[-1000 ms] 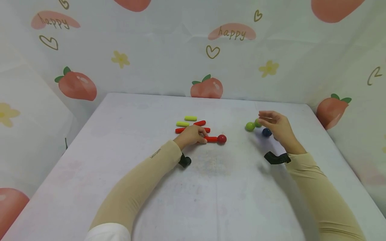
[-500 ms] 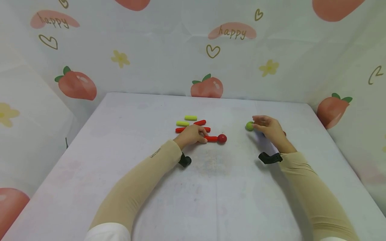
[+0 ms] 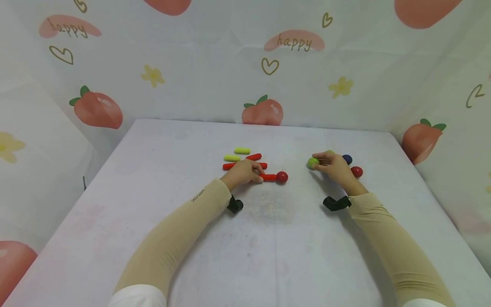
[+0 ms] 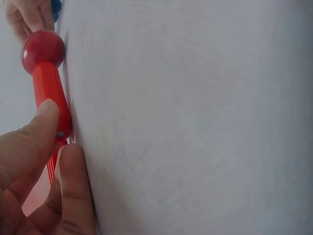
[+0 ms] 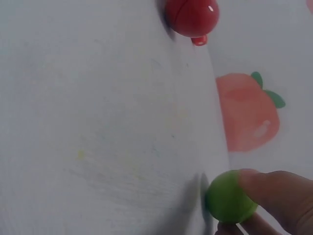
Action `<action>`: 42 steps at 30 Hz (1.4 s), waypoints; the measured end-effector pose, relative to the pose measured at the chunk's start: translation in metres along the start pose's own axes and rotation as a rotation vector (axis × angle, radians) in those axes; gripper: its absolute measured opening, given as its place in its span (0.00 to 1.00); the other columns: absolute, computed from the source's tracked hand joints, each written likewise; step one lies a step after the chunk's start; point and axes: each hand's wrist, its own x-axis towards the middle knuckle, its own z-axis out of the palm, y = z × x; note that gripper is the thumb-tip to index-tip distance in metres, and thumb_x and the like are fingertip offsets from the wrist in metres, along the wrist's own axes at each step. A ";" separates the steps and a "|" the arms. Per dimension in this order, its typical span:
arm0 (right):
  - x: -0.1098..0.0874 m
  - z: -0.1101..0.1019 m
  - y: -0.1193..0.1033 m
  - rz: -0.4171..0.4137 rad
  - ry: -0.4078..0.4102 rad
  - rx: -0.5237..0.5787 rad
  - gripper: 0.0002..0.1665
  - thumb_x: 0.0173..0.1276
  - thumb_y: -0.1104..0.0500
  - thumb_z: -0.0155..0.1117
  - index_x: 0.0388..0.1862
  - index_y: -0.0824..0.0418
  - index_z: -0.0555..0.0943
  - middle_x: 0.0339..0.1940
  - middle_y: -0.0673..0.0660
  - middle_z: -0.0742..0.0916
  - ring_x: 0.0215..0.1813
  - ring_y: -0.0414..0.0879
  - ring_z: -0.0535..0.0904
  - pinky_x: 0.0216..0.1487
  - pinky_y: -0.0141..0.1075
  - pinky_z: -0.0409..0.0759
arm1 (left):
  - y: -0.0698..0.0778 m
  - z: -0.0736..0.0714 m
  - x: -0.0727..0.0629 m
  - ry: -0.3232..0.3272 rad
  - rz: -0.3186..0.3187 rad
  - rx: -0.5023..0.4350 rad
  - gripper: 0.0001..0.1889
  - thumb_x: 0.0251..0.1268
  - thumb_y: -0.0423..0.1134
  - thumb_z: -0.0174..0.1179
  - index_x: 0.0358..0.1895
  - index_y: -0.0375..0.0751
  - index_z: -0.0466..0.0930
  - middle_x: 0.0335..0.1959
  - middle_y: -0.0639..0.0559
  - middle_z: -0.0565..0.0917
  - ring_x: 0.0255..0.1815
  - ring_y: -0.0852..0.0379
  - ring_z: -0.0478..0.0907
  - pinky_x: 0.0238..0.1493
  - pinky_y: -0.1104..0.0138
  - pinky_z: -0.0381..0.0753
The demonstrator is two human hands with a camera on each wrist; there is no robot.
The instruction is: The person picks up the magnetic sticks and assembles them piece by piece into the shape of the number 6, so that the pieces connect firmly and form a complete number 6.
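My left hand [image 3: 244, 172] pinches the near end of a red stick [image 3: 269, 177] between thumb and fingers. A glossy red ball [image 3: 281, 177] sits against the stick's far end; the left wrist view shows the two in line. To the right, my right hand [image 3: 334, 169] pinches a green ball [image 3: 312, 163], its thumb [image 5: 274, 188] lying on the ball's side. Whether that ball touches the table cannot be told. Around this hand are a second green ball [image 3: 330, 152], partly hidden, a dark blue ball [image 3: 347, 159] and another red ball [image 3: 357, 172].
Beyond my left hand lie two yellow-green sticks [image 3: 242, 151] and more red sticks [image 3: 254, 157], some partly covered by the hand. A black wrist mount [image 3: 235, 205] juts from the left sleeve, another mount [image 3: 336, 204] from the right. A printed cloth [image 3: 215, 76] hangs behind the table.
My right hand has moved left and taken hold of the green ball, shifting it slightly left. The red ball at the right has come into view. My left hand has stayed in place.
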 end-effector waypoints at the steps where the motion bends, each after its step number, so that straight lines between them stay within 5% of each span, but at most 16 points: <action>1: 0.001 0.001 0.000 0.003 -0.008 -0.009 0.26 0.68 0.60 0.64 0.62 0.68 0.74 0.62 0.69 0.77 0.65 0.62 0.74 0.63 0.52 0.71 | 0.000 0.000 0.000 0.001 -0.001 -0.002 0.08 0.61 0.41 0.67 0.43 0.51 0.85 0.41 0.51 0.79 0.42 0.55 0.72 0.38 0.69 0.71; 22: -0.002 0.001 -0.009 0.064 -0.028 -0.039 0.27 0.68 0.57 0.64 0.64 0.64 0.74 0.65 0.67 0.74 0.66 0.63 0.72 0.62 0.53 0.73 | 0.002 0.001 0.000 0.001 0.004 -0.003 0.08 0.60 0.40 0.67 0.43 0.51 0.85 0.40 0.51 0.78 0.41 0.55 0.72 0.36 0.70 0.70; 37: -0.031 -0.006 -0.053 -0.007 -0.027 0.125 0.30 0.68 0.51 0.65 0.66 0.61 0.73 0.65 0.63 0.76 0.66 0.58 0.73 0.67 0.54 0.68 | 0.002 0.000 -0.001 0.001 -0.008 -0.008 0.08 0.61 0.40 0.67 0.43 0.51 0.85 0.41 0.51 0.79 0.41 0.55 0.72 0.37 0.70 0.70; 42: -0.038 0.002 -0.067 -0.084 -0.033 0.136 0.27 0.67 0.54 0.65 0.63 0.60 0.75 0.62 0.61 0.78 0.63 0.55 0.76 0.61 0.44 0.75 | 0.001 -0.001 0.000 -0.005 -0.011 -0.017 0.08 0.61 0.40 0.67 0.43 0.51 0.85 0.41 0.51 0.79 0.42 0.55 0.72 0.38 0.69 0.71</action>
